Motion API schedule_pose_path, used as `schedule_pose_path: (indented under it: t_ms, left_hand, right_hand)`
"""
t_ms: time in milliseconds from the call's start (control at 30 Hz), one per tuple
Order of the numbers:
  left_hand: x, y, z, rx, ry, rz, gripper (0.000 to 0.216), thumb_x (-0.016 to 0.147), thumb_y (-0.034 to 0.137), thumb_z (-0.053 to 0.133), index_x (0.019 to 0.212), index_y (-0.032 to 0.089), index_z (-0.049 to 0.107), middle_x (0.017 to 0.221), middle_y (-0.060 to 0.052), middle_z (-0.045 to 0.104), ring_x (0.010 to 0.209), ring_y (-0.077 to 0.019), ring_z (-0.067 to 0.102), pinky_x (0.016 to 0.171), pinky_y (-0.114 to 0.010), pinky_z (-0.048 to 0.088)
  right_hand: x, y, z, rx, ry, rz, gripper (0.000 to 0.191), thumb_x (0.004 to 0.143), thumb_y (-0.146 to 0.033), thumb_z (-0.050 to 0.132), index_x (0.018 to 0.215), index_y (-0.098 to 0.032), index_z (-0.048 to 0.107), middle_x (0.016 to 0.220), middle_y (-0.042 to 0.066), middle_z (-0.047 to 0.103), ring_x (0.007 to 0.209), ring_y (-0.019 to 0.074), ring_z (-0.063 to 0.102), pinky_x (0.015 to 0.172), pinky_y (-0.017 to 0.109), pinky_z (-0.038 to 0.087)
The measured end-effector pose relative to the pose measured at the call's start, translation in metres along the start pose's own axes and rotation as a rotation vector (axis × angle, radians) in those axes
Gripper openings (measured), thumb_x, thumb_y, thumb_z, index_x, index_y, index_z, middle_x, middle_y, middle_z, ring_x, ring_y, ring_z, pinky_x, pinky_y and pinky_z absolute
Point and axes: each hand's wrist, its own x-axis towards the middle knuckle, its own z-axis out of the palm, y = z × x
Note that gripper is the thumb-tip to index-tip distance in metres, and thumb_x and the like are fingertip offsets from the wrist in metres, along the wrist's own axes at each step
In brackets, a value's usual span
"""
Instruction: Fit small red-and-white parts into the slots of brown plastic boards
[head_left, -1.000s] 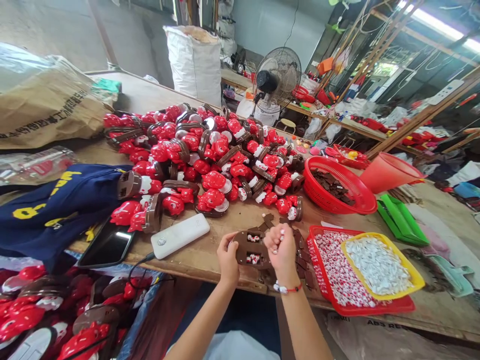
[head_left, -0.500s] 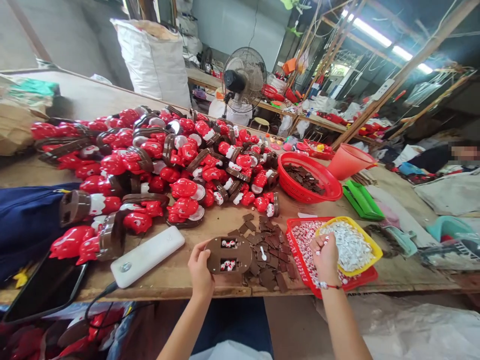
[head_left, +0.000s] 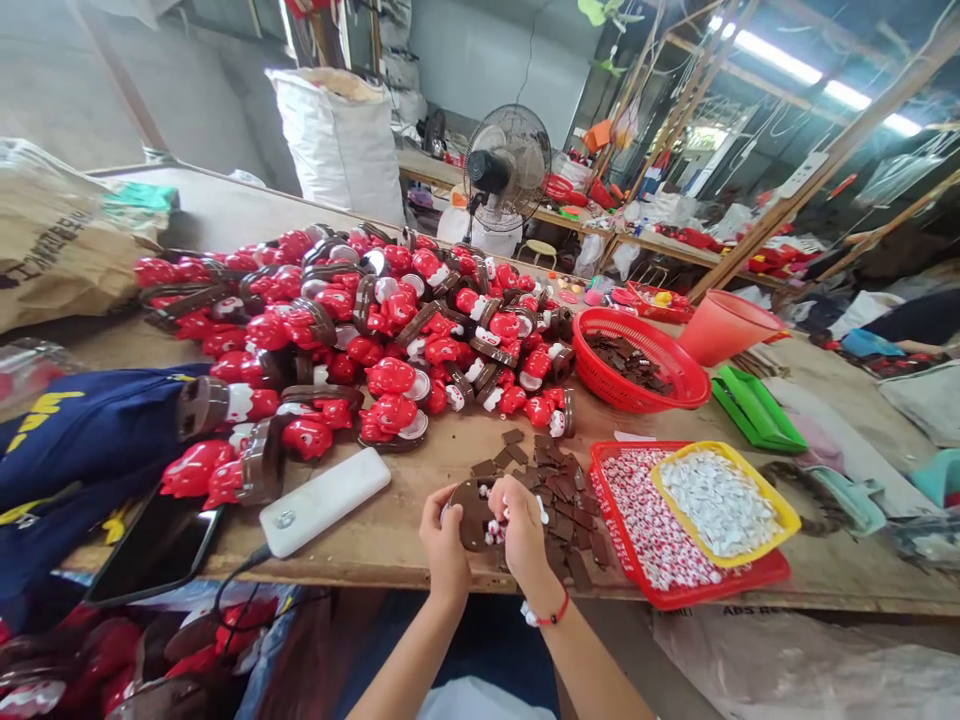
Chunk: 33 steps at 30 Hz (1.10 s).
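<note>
My left hand [head_left: 445,545] grips a brown oval toy base [head_left: 469,515] by its left end, thumb on top, just above the table's front edge. Two square openings in the base hold small white-and-red balls [head_left: 495,532]. My right hand [head_left: 525,530] is closed over the right part of the base, fingertips at the openings; what it pinches is hidden. Beside it lie loose brown rectangular plates [head_left: 574,500] and a small white spoon-shaped piece [head_left: 542,511]. To the right, a red tray [head_left: 622,538] contains many such balls, with a yellow tray [head_left: 789,522] of small white pieces resting on it.
A large heap of red-and-brown figurines [head_left: 390,375] covers the left and middle of the table. A white power bank [head_left: 326,503] and a phone [head_left: 161,545] lie at front left. Farther back are a red basket [head_left: 637,390] of brown plates and a green tray [head_left: 757,410].
My right hand has moved left from the trays to the brown base and now covers part of it. The left hand still holds the base. The camera view has shifted.
</note>
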Motion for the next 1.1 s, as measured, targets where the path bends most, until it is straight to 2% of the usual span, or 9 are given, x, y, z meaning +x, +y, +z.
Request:
schedule_pose_path:
  t_ms: [100, 200, 333, 367, 500, 600, 733, 900, 1100]
  left_hand:
    - [0.001, 0.0, 0.0, -0.018, 0.007, -0.016, 0.02, 0.055, 0.025, 0.05, 0.072, 0.017, 0.058, 0.067, 0.0, 0.059, 0.063, -0.014, 0.051, 0.056, -0.023, 0.04]
    - [0.008, 0.003, -0.004, -0.045, -0.001, -0.039, 0.02, 0.055, 0.025, 0.05, 0.072, 0.018, 0.057, 0.066, 0.001, 0.059, 0.062, -0.0138, 0.052, 0.053, -0.022, 0.04]
    - [0.023, 0.012, -0.014, -0.171, 0.079, -0.023, 0.02, 0.052, 0.023, 0.05, 0.069, 0.017, 0.058, 0.064, 0.002, 0.057, 0.057, -0.0113, 0.05, 0.049, -0.02, 0.038]
    - [0.025, 0.014, -0.016, -0.201, 0.106, -0.007, 0.02, 0.051, 0.023, 0.05, 0.068, 0.017, 0.058, 0.065, 0.002, 0.057, 0.058, -0.0109, 0.05, 0.05, -0.019, 0.038]
    - [0.029, 0.02, -0.018, -0.207, 0.091, 0.044, 0.022, 0.051, 0.023, 0.051, 0.072, 0.018, 0.058, 0.069, 0.002, 0.058, 0.063, -0.0119, 0.051, 0.053, -0.02, 0.04]
    - [0.028, 0.022, -0.019, -0.22, 0.126, 0.085, 0.021, 0.052, 0.023, 0.05, 0.071, 0.018, 0.058, 0.07, 0.001, 0.058, 0.064, -0.013, 0.051, 0.054, -0.021, 0.04]
    - [0.023, 0.019, -0.025, -0.181, 0.12, 0.037, 0.022, 0.051, 0.024, 0.052, 0.071, 0.018, 0.058, 0.068, 0.001, 0.06, 0.063, -0.0141, 0.053, 0.054, -0.022, 0.041]
    - [0.018, 0.015, -0.035, -0.17, 0.095, -0.027, 0.022, 0.05, 0.026, 0.054, 0.07, 0.017, 0.059, 0.064, 0.0, 0.06, 0.06, -0.0148, 0.053, 0.052, -0.023, 0.041]
    - [0.019, 0.021, -0.045, -0.181, 0.102, -0.053, 0.022, 0.05, 0.027, 0.054, 0.069, 0.017, 0.059, 0.064, 0.0, 0.06, 0.059, -0.0142, 0.052, 0.052, -0.023, 0.04]
  right_hand:
    - [0.005, -0.002, -0.014, 0.022, 0.002, -0.047, 0.046, 0.082, -0.049, 0.028, 0.049, -0.017, 0.029, 0.047, -0.004, 0.031, 0.045, 0.0066, 0.029, 0.047, 0.02, 0.027]
    - [0.021, -0.005, -0.056, -0.122, 0.114, -0.107, 0.046, 0.083, -0.048, 0.025, 0.049, -0.018, 0.029, 0.046, -0.005, 0.03, 0.043, 0.0072, 0.028, 0.045, 0.02, 0.025]
    - [0.042, -0.004, -0.143, -0.913, 0.32, -0.008, 0.039, 0.085, -0.039, 0.021, 0.056, -0.018, 0.036, 0.053, -0.001, 0.042, 0.05, 0.0096, 0.037, 0.05, 0.022, 0.029]
    - [0.046, -0.002, -0.163, -1.163, 0.267, 0.098, 0.038, 0.086, -0.035, 0.02, 0.059, -0.017, 0.039, 0.056, 0.0, 0.044, 0.052, 0.0104, 0.039, 0.051, 0.022, 0.029]
    - [0.055, 0.009, -0.201, -1.376, 0.122, 0.204, 0.017, 0.072, -0.02, 0.047, 0.056, -0.015, 0.049, 0.057, 0.003, 0.049, 0.058, 0.0135, 0.045, 0.056, 0.024, 0.029]
    - [0.067, 0.016, -0.184, -1.462, 0.068, 0.164, 0.012, 0.07, -0.01, 0.045, 0.07, -0.014, 0.056, 0.073, 0.008, 0.054, 0.073, 0.0177, 0.049, 0.066, 0.026, 0.031]
    - [0.096, 0.028, -0.126, -1.486, 0.011, 0.061, 0.025, 0.08, -0.012, 0.032, 0.088, -0.011, 0.056, 0.089, 0.014, 0.053, 0.087, 0.0206, 0.048, 0.073, 0.028, 0.032]
    - [0.125, 0.065, -0.04, -1.386, -0.337, -0.077, 0.024, 0.082, -0.021, 0.038, 0.102, -0.018, 0.051, 0.092, 0.006, 0.054, 0.082, 0.014, 0.051, 0.069, 0.021, 0.035]
    - [0.133, 0.095, 0.001, -1.314, -0.559, -0.131, 0.02, 0.08, -0.01, 0.038, 0.089, -0.013, 0.055, 0.088, 0.01, 0.053, 0.079, 0.0152, 0.052, 0.068, 0.023, 0.035]
